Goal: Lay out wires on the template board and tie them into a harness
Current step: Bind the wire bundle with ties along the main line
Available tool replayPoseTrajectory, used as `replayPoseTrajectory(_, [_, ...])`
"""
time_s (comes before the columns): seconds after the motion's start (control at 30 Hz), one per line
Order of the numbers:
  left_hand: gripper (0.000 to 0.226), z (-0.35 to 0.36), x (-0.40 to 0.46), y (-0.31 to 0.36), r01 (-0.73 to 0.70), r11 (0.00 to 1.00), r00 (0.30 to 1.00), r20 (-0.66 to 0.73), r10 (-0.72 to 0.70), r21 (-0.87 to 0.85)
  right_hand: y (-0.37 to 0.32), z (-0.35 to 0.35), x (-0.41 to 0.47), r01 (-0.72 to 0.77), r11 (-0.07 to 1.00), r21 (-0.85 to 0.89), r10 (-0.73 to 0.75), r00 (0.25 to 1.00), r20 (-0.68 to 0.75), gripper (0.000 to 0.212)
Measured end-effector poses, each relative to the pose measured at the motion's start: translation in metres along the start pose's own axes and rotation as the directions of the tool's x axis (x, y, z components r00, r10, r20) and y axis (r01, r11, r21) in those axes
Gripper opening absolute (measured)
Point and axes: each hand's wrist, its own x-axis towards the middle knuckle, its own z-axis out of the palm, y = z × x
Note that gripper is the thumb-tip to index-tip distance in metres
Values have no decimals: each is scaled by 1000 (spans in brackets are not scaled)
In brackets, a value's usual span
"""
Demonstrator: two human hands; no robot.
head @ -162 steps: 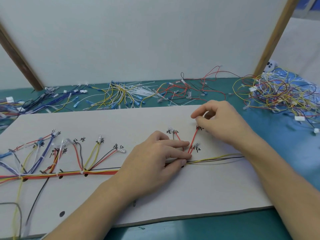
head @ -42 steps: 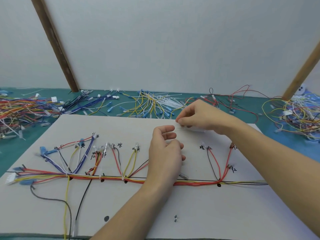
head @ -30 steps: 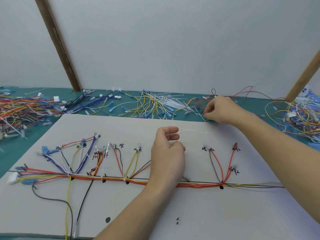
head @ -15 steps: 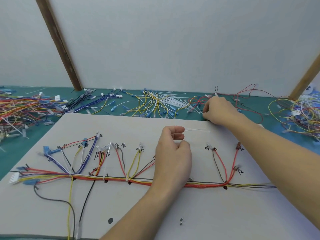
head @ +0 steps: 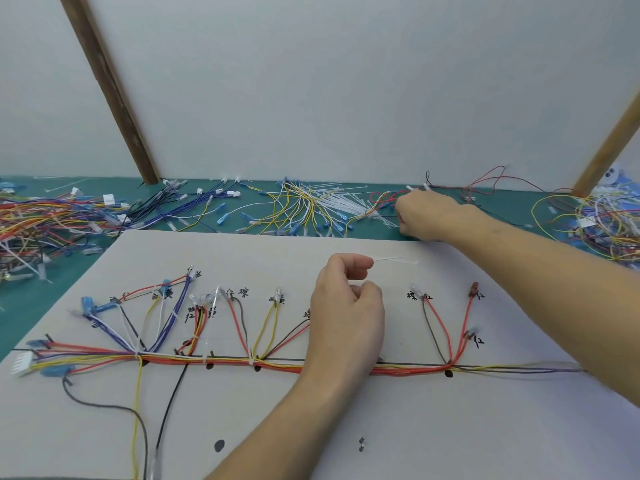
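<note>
A white template board [head: 433,427] lies in front of me with a red, yellow and black wire bundle [head: 221,360] running along its drawn line, branches fanning up to labelled marks. My left hand [head: 346,323] hovers over the bundle's middle and pinches a thin white cable tie [head: 394,260] that points right. My right hand [head: 426,216] reaches past the board's far edge, fingers curled down into the pile of white cable ties [head: 343,202]. Whether it grips one is hidden.
Loose wire heaps lie on the green table: multicoloured at far left [head: 45,216], blue [head: 187,202] and yellow [head: 298,206] in the middle, a tangle at right [head: 588,216]. Wooden struts [head: 110,88] lean against the white back panel. A small metal piece [head: 361,444] rests on the board.
My right hand let go of the tie near my left hand and moved back-right to the tie pile. My left hand kept hold of the white tie above the bundle.
</note>
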Motion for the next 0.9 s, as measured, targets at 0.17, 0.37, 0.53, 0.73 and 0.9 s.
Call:
replayPoseTrajectory(0.17, [28, 2, 2, -1, 4, 1000, 1000, 5, -4, 0, 10, -4, 1, 101, 995, -16, -98, 988, 120, 21])
replayPoseTrajectory(0.37, [26, 1, 2, -3, 4, 1000, 1000, 14, -4, -1, 24, -20, -11, 125, 965, 230, -138, 990, 41, 15])
replayPoseTrajectory(0.53, [27, 2, 1, -4, -3, 1000, 1000, 10, 3, -2, 14, -32, -43, 235, 922, 308, -228, 972, -59, 11])
replayPoseTrajectory(0.73, [27, 2, 2, -2, 7, 1000, 1000, 9, -6, -8, -6, -17, -66, 390, 876, 284, -395, 918, -43, 10])
replayPoseTrajectory(0.9, [26, 1, 3, -3, 2, 1000, 1000, 6, -2, -13, 1, -3, -70, 392, 831, 395, -381, 918, -109, 9])
